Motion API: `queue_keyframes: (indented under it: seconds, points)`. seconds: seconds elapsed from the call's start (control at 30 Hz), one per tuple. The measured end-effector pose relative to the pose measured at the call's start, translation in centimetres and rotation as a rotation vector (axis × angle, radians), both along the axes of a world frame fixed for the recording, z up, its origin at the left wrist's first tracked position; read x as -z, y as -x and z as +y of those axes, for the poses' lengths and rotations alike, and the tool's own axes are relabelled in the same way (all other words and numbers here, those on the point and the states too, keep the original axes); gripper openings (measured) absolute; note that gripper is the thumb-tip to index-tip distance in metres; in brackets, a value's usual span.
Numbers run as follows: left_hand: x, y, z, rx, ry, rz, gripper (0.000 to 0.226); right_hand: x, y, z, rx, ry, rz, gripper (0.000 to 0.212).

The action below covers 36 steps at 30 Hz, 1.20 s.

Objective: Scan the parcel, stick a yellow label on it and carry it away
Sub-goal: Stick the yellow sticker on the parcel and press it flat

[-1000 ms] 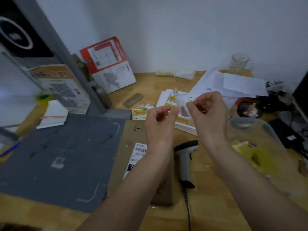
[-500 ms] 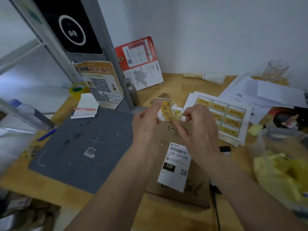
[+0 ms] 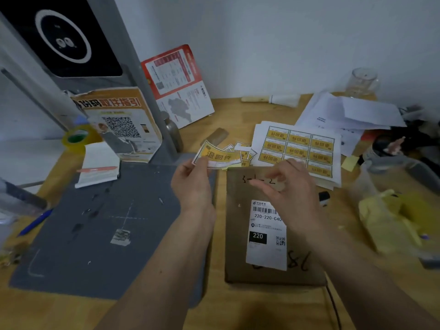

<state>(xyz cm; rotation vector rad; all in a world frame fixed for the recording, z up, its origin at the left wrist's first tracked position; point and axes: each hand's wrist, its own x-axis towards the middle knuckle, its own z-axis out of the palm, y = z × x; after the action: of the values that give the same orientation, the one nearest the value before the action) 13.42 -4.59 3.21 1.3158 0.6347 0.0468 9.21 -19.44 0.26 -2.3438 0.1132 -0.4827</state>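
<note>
A flat brown cardboard parcel (image 3: 238, 246) lies on the wooden desk, with a white shipping label (image 3: 266, 236) and handwritten marks on top. My left hand (image 3: 192, 186) pinches a curled yellow label (image 3: 219, 156) by its left end, above the desk just left of the parcel's far corner. My right hand (image 3: 292, 196) hovers over the parcel's far half, blurred, with its fingers close together around a pale smear. A sheet of yellow labels (image 3: 297, 148) lies behind the parcel. The scanner's black head (image 3: 323, 196) peeks out right of the parcel.
A grey mat (image 3: 107, 222) covers the desk to the left, below a metal stand with a black screen (image 3: 62, 39). A clear tub of yellow scraps (image 3: 392, 222) sits at the right. Loose white papers (image 3: 352, 113), a glass jar (image 3: 362, 82), a tape roll (image 3: 76, 136) and a blue pen (image 3: 35, 222) lie around.
The two hands, joined on the label before, have come apart. My left hand now holds the yellow label alone, and my right hand has dropped over the parcel. The view has tilted down and left.
</note>
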Motion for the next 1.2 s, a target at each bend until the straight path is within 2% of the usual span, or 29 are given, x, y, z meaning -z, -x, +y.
queue_keyframes:
  seconds: [0.07, 0.13, 0.2, 0.3, 0.43, 0.63, 0.77, 0.97, 1.07, 1.2]
  points:
    - [0.8, -0.3, 0.0, 0.008, 0.03, -0.005, 0.022, -0.7, -0.3, 0.9, 0.097, -0.469, 0.27, 0.036]
    - [1.7, -0.3, -0.5, 0.037, 0.026, -0.023, 0.015, -1.3, -1.2, 1.5, 0.158, -0.756, 0.434, 0.06]
    - [2.3, 0.1, -1.4, 0.07, 0.008, -0.062, 0.006, -1.8, -2.1, 2.2, 0.187, -0.915, 0.517, 0.064]
    - [3.2, 0.7, -2.4, 0.125, -0.1, -0.135, 0.011, -1.9, -3.0, 3.0, 0.244, -0.972, 0.521, 0.047]
    - [4.2, 0.7, -2.7, 0.202, -0.158, -0.136, 0.006, -0.7, -3.4, 2.6, 0.321, -0.915, 0.445, 0.014]
    - [4.0, -1.4, -2.8, 0.243, -0.155, -0.058, 0.012, -0.8, -4.6, 0.8, 0.354, -0.781, 0.316, 0.014]
    - [3.4, -3.3, -1.7, 0.114, -0.153, -0.109, 0.005, -1.6, -7.0, -1.6, 0.406, -0.7, 0.156, 0.022]
    - [6.4, -3.2, -1.0, 0.242, -0.291, 0.022, 0.009, 1.3, -6.8, -1.3, 0.201, -0.371, 0.467, 0.034]
    - [7.4, -3.0, -1.2, 0.378, -0.35, 0.065, 0.011, 3.0, -7.0, -1.2, 0.171, -0.255, 0.541, 0.032]
    - [8.0, -2.7, -1.6, 0.5, -0.424, 0.049, 0.013, 3.7, -7.7, -1.6, 0.193, -0.228, 0.574, 0.034]
